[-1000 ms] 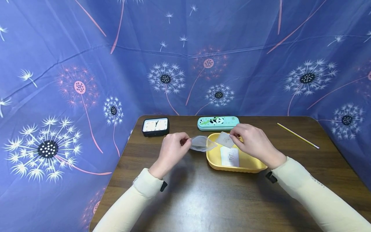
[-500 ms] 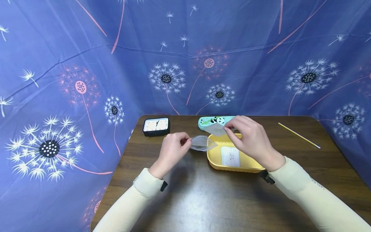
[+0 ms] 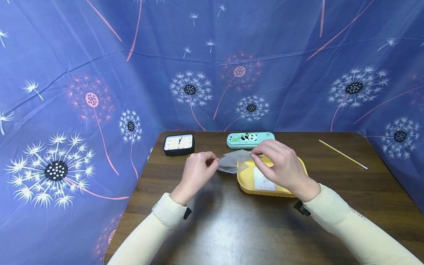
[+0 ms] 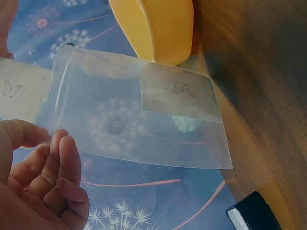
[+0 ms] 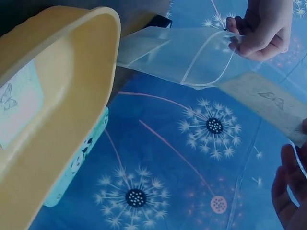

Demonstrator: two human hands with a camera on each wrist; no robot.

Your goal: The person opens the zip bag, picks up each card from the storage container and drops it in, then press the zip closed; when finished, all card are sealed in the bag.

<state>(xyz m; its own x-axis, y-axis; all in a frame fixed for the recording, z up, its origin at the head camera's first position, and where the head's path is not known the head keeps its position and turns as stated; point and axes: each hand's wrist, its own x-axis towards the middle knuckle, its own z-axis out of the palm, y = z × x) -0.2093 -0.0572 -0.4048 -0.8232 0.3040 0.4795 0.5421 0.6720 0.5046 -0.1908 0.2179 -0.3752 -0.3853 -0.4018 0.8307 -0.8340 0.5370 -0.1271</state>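
a: left hand (image 3: 195,173)?
b: curled, thumb and fingertips pinching one edge of the clear plastic bag (image 3: 232,164) at its mouth — the bag is held off the table, just left of the yellow tray (image 3: 246,182). the left wrist view shows the bag see-through, with one butterfly card (image 4: 178,91) already inside near its far end.

a: right hand (image 3: 281,167)?
b: also gripping — fingers pinch a second paper card (image 3: 239,154) with a faint butterfly print. the card's free end sits right at the bag's open mouth, overlapping it in the head view. how far in it is, can't tell. the right wrist view shows the mouth gaping, the card (image 5: 268,103) reaching toward it.

a: where's the bag relative to the hands?
b: between them, above the table edge of the tray, roughly level, slightly sagging.

a: tray contents?
b: one more card (image 3: 264,180) lying flat in it, partly behind the right hand.

a: other stuff?
b: teal panda pencil case (image 3: 250,140) just behind the tray, black clock (image 3: 178,144) far left of it, yellow pencil (image 3: 342,154) well apart at far right, all on the dark wooden table (image 3: 232,228). blue dandelion cloth (image 3: 212,62) behind and at both sides. cream sleeves on both arms.
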